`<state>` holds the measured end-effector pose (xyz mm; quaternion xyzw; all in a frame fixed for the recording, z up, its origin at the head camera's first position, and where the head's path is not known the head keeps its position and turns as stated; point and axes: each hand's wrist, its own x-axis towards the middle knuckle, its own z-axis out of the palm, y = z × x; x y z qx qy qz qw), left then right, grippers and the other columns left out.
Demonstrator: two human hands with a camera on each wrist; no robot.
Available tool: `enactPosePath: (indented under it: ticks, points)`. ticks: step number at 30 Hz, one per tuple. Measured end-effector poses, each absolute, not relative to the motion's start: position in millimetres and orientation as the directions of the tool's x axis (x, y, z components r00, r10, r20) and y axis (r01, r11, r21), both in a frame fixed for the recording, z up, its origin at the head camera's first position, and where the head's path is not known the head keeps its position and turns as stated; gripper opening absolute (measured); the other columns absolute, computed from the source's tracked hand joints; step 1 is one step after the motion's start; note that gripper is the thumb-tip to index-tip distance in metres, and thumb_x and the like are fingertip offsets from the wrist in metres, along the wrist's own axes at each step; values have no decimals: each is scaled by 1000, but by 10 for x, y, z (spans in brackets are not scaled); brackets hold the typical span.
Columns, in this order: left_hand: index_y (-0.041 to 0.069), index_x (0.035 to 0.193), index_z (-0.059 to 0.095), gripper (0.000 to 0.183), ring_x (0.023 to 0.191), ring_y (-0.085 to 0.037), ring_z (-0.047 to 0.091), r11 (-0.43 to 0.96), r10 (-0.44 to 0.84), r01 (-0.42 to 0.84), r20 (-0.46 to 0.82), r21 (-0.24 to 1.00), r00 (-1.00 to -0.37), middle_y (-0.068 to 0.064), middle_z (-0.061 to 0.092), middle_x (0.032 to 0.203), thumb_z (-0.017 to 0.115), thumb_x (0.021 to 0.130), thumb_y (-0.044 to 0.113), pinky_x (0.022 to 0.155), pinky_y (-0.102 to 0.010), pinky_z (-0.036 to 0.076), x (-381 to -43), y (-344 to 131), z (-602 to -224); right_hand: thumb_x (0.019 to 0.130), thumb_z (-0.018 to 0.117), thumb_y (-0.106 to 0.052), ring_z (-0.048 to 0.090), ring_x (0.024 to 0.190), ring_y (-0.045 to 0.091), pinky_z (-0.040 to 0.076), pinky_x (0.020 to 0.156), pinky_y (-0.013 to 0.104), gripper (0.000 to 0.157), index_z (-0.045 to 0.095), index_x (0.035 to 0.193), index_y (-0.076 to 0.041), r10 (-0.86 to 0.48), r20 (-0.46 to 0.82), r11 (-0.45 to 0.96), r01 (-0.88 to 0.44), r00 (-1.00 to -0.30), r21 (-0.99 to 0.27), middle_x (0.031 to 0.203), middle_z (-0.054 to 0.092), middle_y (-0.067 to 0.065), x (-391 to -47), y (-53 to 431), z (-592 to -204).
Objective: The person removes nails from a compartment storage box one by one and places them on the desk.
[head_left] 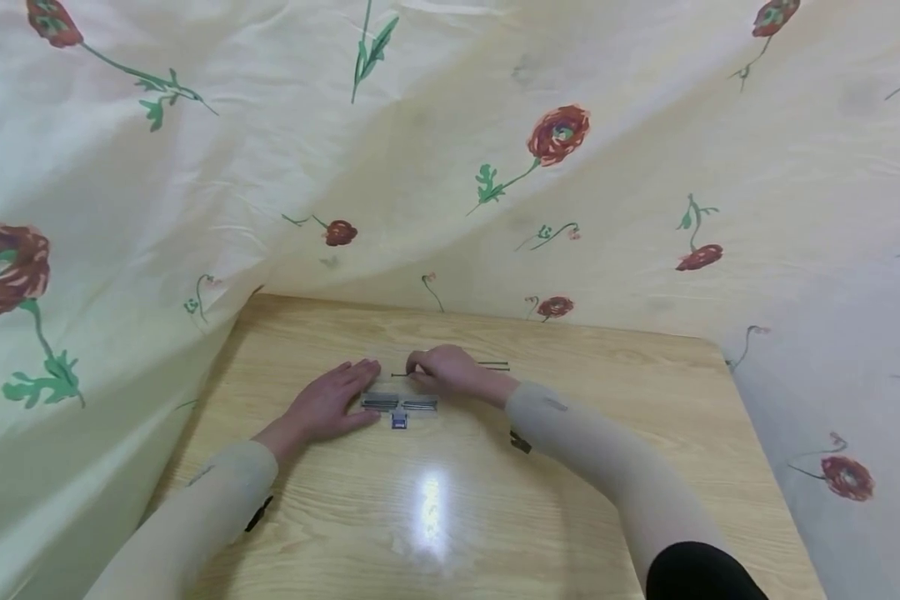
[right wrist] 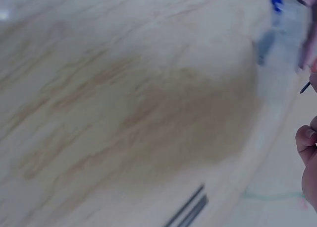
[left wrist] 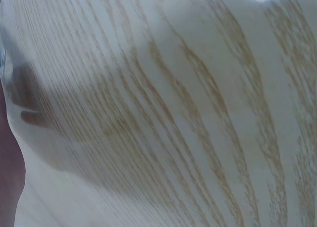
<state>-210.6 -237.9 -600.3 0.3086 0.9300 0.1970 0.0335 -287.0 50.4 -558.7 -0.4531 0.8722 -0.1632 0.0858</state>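
My right hand [head_left: 453, 369] pinches a thin dark nail [head_left: 399, 375], whose left end sticks out past the fingertips. Below it lies a clear plastic case [head_left: 399, 398] with thin dark nails in two side-by-side groups and a small blue-marked tab [head_left: 399, 422] at its front. Resting at the case's left side, my left hand [head_left: 333, 402] has its fingers stretched out and its thumb near the tab. In the right wrist view, fingers [right wrist: 308, 138] show at the right edge, near the blurred case [right wrist: 280, 53]. The left wrist view shows mostly tabletop.
A few loose nails [head_left: 493, 365] lie on the wooden table [head_left: 607, 467] to the right of my right hand, partly behind it. Flower-patterned cloth [head_left: 420, 167] hangs behind the table and along its sides.
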Motion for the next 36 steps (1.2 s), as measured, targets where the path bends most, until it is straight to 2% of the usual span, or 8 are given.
enactPosePath:
  ticks: [5, 9, 12, 18, 24, 30, 36]
  points:
    - [9, 167, 35, 88, 159, -30, 35, 739, 586, 559, 49, 376, -809, -9, 36, 172, 67, 101, 58, 132, -49, 26, -2099, -2370, -6019, 103, 72, -15, 54, 61, 6, 50, 58, 21, 11, 75, 111, -8, -775, 113, 553, -754, -622, -354, 81, 73, -1, -2848, 861, -5438]
    - [10, 168, 34, 88, 159, -30, 34, 739, 585, 557, 49, 379, -810, -8, 35, 173, 65, 101, 59, 132, -49, 25, -2097, -2394, -6058, 102, 73, -14, 46, 58, 3, 43, 53, 20, 10, 76, 109, -7, -729, 130, 600, -718, -672, -351, 73, 66, -5, -2823, 1194, -5414]
    - [10, 168, 35, 87, 159, -30, 34, 736, 586, 559, 55, 383, -809, -8, 35, 172, 64, 101, 59, 132, -49, 25, -2097, -2395, -6068, 101, 73, -13, 45, 56, 4, 43, 52, 24, 9, 76, 107, -6, -696, 130, 637, -690, -706, -342, 70, 64, -4, -2776, 1435, -5460]
    - [8, 167, 37, 86, 158, -30, 36, 728, 591, 571, 75, 379, -803, -9, 37, 171, 66, 101, 56, 132, -49, 26, -2091, -2376, -6067, 99, 75, -11, 49, 58, 7, 47, 54, 28, 7, 76, 103, -6, -672, 93, 687, -665, -735, -293, 74, 69, -1, -2664, 1764, -5590]
    - [8, 166, 37, 86, 158, -29, 36, 721, 594, 578, 88, 381, -800, -9, 38, 171, 65, 101, 57, 132, -48, 26, -2089, -2370, -6069, 98, 76, -12, 65, 64, 12, 61, 64, 33, 7, 76, 103, -6, -670, 58, 704, -658, -740, -268, 82, 76, 3, -2563, 1917, -5682]
    - [7, 166, 36, 87, 158, -30, 36, 717, 598, 585, 95, 380, -795, -10, 37, 171, 65, 101, 57, 132, -48, 26, -2090, -2375, -6079, 99, 74, -11, 62, 64, 10, 61, 66, 33, 7, 76, 104, -7, -633, 26, 737, -613, -774, -285, 78, 73, -1, -2523, 1973, -5761]
    - [7, 167, 36, 87, 158, -30, 36, 716, 601, 586, 92, 379, -794, -10, 37, 171, 65, 101, 57, 132, -49, 26, -2090, -2388, -6083, 99, 73, -12, 68, 68, 13, 63, 69, 35, 8, 76, 104, -6, -616, 36, 747, -598, -787, -290, 81, 75, 1, -2536, 1958, -5779]
